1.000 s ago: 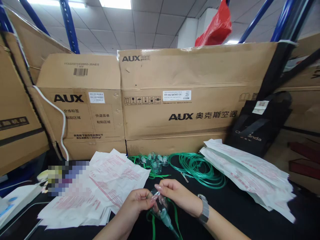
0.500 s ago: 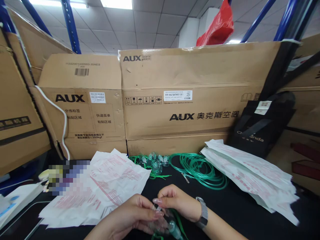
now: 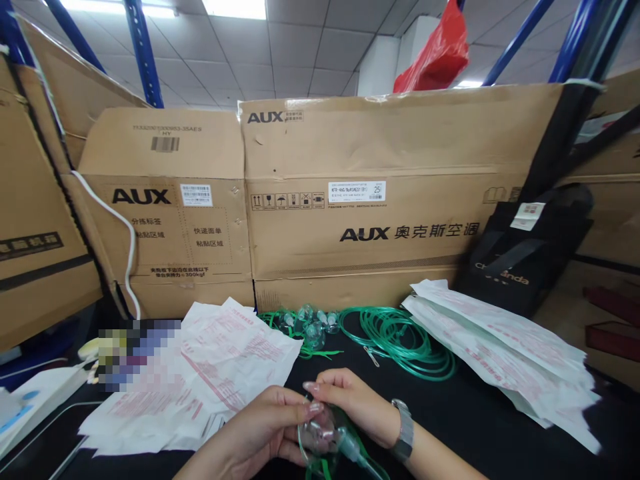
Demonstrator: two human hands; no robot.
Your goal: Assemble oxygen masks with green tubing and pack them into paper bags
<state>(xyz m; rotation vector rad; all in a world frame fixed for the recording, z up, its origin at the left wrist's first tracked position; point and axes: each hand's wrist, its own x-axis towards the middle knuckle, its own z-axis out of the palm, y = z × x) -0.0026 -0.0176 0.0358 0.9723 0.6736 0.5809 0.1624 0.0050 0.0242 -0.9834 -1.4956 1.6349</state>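
Note:
A clear oxygen mask [image 3: 319, 439] with a green elastic strap [image 3: 326, 469] is held low in front of me, its pale green connector [image 3: 349, 445] pointing down to the right. My left hand [image 3: 276, 419] is closed on the mask's upper left edge, thumb on top and fingers behind. My right hand [image 3: 356, 407], with a watch on the wrist, pinches at the top of the mask. What lies between its fingertips is too small to make out. Beyond my hands lies a cluster of similar clear masks [image 3: 314, 333] with green straps.
Coiled green tubing [image 3: 400, 343] lies behind my right hand. White printed packets [image 3: 240, 360] are spread at the left, and more packets [image 3: 505, 360] are stacked at the right. Cardboard boxes [image 3: 380, 253] wall off the back. A black bag [image 3: 515, 260] stands at the right rear.
The mask has turned, and more of its clear body and connector shows now. My right fingertips have shifted slightly up and left. The surrounding things stay put.

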